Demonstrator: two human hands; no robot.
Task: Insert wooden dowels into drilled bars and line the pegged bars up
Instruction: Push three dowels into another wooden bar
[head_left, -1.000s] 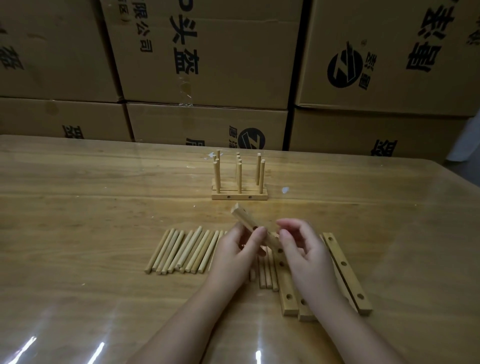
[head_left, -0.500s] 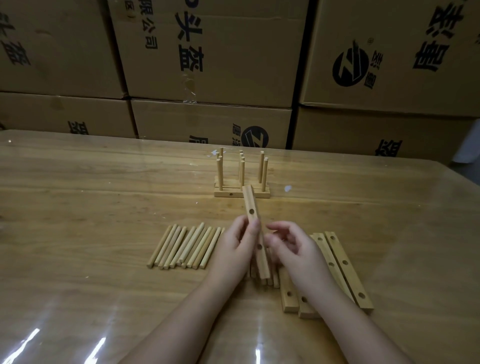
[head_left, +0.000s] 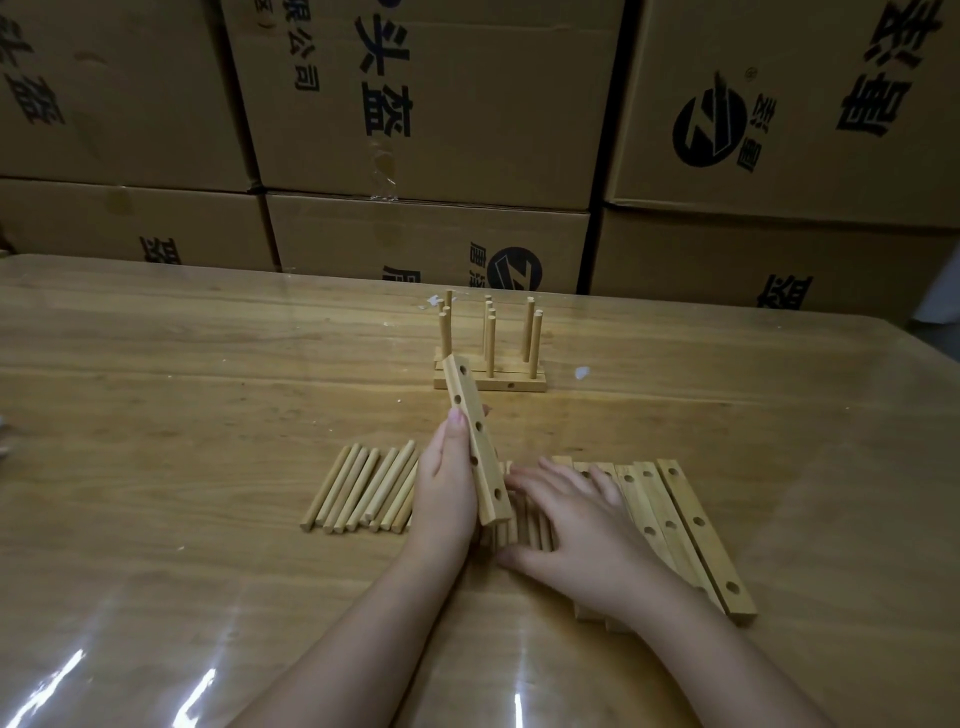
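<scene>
Drilled bar (head_left: 475, 441) tilted above loose dowels (head_left: 363, 488); pegged bars (head_left: 498, 385) behind.

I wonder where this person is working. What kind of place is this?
Probably a storeroom or small workshop. Stacked cardboard boxes with printed logos fill the wall behind a wooden table, where loose dowels and drilled bars wait for hand assembly.
</scene>
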